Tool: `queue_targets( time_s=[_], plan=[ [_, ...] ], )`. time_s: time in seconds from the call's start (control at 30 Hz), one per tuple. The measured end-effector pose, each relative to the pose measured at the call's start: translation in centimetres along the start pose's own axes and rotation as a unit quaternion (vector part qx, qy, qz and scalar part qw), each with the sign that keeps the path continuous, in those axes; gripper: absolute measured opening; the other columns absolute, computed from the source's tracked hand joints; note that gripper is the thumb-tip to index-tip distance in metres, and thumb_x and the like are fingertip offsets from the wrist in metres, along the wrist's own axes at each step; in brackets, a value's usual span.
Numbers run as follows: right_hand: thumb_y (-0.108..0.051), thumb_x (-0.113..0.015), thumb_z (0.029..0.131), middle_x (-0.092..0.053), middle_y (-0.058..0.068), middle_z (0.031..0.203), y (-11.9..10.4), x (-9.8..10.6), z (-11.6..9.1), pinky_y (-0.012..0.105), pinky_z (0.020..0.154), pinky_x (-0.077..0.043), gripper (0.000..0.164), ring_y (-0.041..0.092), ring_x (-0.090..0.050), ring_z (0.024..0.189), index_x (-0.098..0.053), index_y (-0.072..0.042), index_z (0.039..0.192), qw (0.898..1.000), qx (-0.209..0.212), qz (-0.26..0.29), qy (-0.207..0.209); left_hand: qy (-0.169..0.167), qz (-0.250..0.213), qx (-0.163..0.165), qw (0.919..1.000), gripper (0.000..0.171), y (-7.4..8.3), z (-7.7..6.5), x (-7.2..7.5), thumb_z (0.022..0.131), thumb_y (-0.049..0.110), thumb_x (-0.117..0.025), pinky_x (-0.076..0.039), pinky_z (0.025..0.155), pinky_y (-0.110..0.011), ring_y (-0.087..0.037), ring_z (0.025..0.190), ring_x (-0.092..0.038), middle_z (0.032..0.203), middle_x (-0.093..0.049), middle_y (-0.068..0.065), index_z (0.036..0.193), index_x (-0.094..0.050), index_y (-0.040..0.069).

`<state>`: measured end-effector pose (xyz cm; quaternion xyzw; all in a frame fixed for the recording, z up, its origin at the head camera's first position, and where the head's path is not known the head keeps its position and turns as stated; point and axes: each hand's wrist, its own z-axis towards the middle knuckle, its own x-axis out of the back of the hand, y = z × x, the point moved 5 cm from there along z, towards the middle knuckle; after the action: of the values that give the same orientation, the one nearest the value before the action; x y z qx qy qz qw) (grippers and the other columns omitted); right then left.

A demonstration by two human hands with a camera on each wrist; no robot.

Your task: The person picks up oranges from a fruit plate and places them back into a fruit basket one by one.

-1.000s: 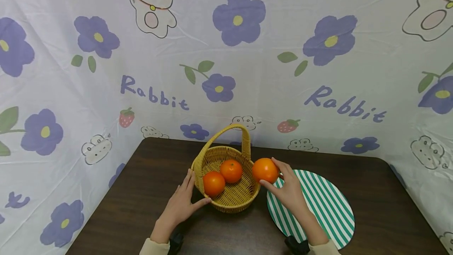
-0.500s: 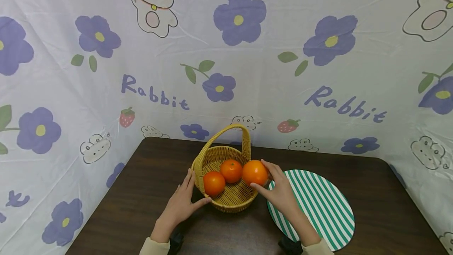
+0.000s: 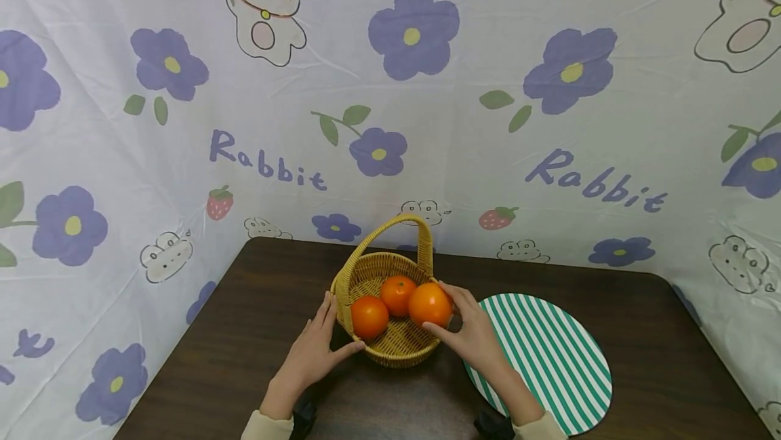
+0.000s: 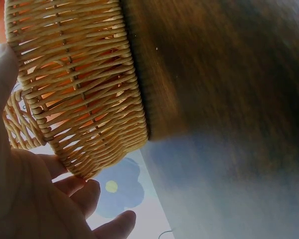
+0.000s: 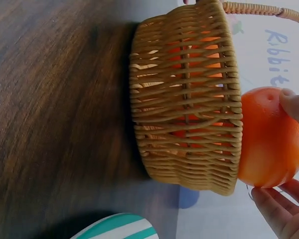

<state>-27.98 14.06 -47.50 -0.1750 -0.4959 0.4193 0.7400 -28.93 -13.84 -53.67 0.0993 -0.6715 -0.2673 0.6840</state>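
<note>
A woven yellow basket [image 3: 399,353] with an arched handle stands on the dark table. Two oranges lie inside it, one at the left [image 3: 369,318] and one farther back [image 3: 397,293]. My left hand [image 3: 308,353] rests against the basket's left side, its thumb reaching to the front rim; the left wrist view shows fingertips touching the outer wicker wall [image 4: 84,94]. Between thumb and fingers, my right hand [image 3: 478,340] holds a third orange [image 3: 430,304] at the basket's right rim. In the right wrist view this orange [image 5: 269,142] is above the rim, partly covered by it.
Right of the basket lies a round green-and-white striped mat [image 3: 552,358], partly under my right forearm. Behind the table [image 3: 219,358] hangs a pale cloth [image 3: 464,121] printed with flowers and rabbits.
My right hand has carried the orange leftward and slightly downward, from outside the right rim to over the basket's right part. My left hand and the basket have stayed in place.
</note>
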Motion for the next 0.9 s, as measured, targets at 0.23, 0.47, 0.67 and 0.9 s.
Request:
queue_targets(
  time_s=[0.23, 0.47, 0.67, 0.9],
  plan=[
    [-0.038, -0.078, 0.072, -0.051, 0.006, 0.126, -0.1, -1.1, -0.2, 0.036, 0.08, -0.053, 0.073, 0.019, -0.057, 0.104, -0.048, -0.015, 0.135, 1.0, -0.005, -0.019, -0.02, -0.003, -0.005, 0.007, 1.0, 0.103, -0.1, 0.0, 0.1, 0.076, 0.074, -0.05, -0.02, 0.111, -0.051, -0.028, 0.138, -0.028, 0.157, 0.0, -0.004, 0.15, -0.002, 0.021],
    [-0.041, -0.078, 0.072, -0.054, 0.005, 0.121, -0.6, -1.6, -0.4, 0.038, 0.08, -0.052, 0.071, 0.02, -0.057, 0.104, -0.052, -0.013, 0.132, 0.998, 0.018, -0.053, -0.021, -0.001, -0.011, 0.006, 0.9999, 0.102, 0.1, -0.1, 0.3, 0.077, 0.071, -0.052, -0.019, 0.111, -0.052, -0.029, 0.138, -0.027, 0.157, 0.0, -0.004, 0.15, -0.002, 0.021],
    [-0.043, -0.078, 0.071, -0.057, 0.005, 0.117, -0.6, -2.2, -0.1, 0.038, 0.078, -0.053, 0.071, 0.021, -0.058, 0.102, -0.054, -0.011, 0.13, 0.996, 0.031, -0.073, -0.03, -0.005, -0.015, 0.01, 0.9998, 0.102, 0.0, 0.0, 0.2, 0.077, 0.071, -0.052, -0.019, 0.111, -0.053, -0.029, 0.137, -0.028, 0.157, 0.001, -0.003, 0.15, -0.002, 0.021],
    [-0.044, -0.079, 0.069, -0.059, 0.006, 0.119, -0.8, -2.7, 0.1, 0.042, 0.081, -0.052, 0.072, 0.024, -0.058, 0.103, -0.056, -0.01, 0.129, 0.994, 0.011, -0.098, -0.052, -0.011, -0.019, 0.014, 0.9997, 0.101, 0.1, 0.0, 0.3, 0.077, 0.07, -0.054, -0.018, 0.112, -0.052, -0.029, 0.137, -0.028, 0.157, 0.002, -0.001, 0.15, -0.002, 0.022]
  ],
)
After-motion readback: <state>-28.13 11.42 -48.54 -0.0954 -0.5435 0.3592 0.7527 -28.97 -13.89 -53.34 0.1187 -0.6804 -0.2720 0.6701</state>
